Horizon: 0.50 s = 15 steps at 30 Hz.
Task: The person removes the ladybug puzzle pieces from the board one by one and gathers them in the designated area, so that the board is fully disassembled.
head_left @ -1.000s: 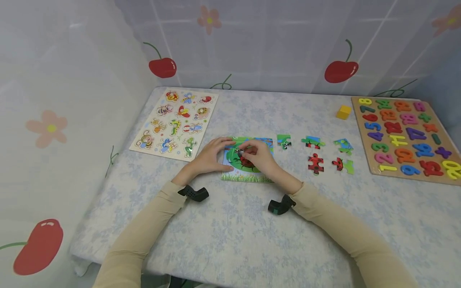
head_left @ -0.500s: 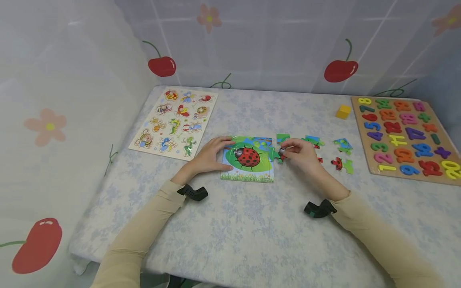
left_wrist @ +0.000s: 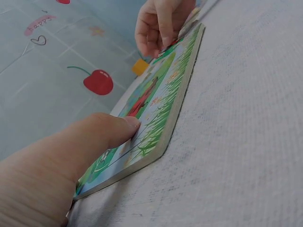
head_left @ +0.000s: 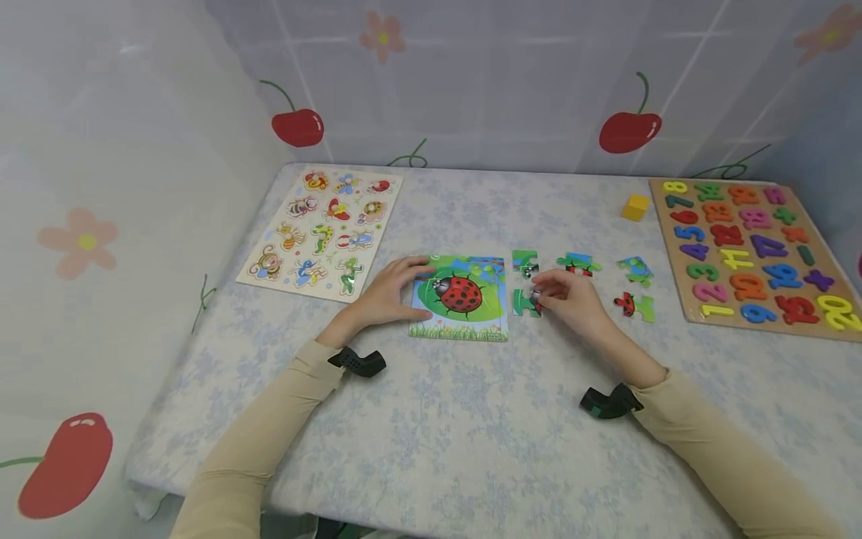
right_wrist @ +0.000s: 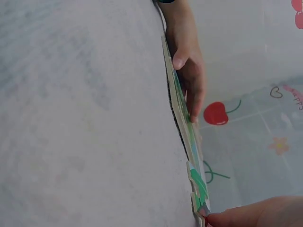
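Observation:
My left hand [head_left: 390, 296] rests at the left side of the ladybug puzzle board [head_left: 465, 332], its thumb lying on the picture in the left wrist view. A red ladybug on a green leaf fills the board. Just beyond the board's right edge, my right hand [head_left: 572, 303] pinches a green jigsaw puzzle piece [head_left: 522, 302] with a dark and red patch, low at the tablecloth. In the right wrist view the thumb [right_wrist: 251, 215] touches that puzzle piece [right_wrist: 200, 184]. Behind it lies a green-and-blue piece [head_left: 524, 262]; a ladybug-face piece [head_left: 634, 305] lies farther right.
More loose pieces lie right of the board, including a blue-and-green one [head_left: 636, 269] and one [head_left: 581, 263] behind the right hand. A yellow block [head_left: 635, 208] stands beside a number board [head_left: 737, 258]. An insect peg board [head_left: 316, 232] lies at back left.
The right hand has moved right from over the ladybug board, carrying the green puzzle piece down beside the board. It now covers the red piece seen earlier. The left hand has stayed in place.

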Motion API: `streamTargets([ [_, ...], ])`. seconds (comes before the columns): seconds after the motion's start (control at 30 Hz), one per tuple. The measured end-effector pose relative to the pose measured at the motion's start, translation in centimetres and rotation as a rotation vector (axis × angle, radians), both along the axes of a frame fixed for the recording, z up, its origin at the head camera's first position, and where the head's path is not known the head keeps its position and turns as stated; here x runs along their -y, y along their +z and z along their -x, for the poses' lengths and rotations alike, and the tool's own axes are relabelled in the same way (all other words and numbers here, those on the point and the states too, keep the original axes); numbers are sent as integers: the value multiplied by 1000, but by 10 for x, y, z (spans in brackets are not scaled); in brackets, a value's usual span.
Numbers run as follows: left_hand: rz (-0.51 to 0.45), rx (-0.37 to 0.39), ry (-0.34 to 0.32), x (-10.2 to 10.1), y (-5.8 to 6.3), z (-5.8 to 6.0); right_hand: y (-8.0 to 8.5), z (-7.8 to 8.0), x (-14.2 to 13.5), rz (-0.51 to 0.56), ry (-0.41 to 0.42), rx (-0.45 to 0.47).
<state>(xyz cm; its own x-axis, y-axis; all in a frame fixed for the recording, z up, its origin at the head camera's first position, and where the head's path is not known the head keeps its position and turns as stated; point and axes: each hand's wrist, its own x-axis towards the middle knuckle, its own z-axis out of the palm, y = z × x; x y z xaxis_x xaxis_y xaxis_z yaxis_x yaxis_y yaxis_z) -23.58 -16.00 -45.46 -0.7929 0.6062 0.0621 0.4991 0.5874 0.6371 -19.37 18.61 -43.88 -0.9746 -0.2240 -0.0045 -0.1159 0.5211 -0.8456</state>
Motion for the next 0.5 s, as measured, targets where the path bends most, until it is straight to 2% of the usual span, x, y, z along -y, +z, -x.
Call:
streamTargets([
  [0.3,1,-1,-6,-1,-1,1,3,-7,5,-5,-25,-6],
  [0.5,4,-4,-5,0,-2,1,5,-17,19,30,42,-9],
])
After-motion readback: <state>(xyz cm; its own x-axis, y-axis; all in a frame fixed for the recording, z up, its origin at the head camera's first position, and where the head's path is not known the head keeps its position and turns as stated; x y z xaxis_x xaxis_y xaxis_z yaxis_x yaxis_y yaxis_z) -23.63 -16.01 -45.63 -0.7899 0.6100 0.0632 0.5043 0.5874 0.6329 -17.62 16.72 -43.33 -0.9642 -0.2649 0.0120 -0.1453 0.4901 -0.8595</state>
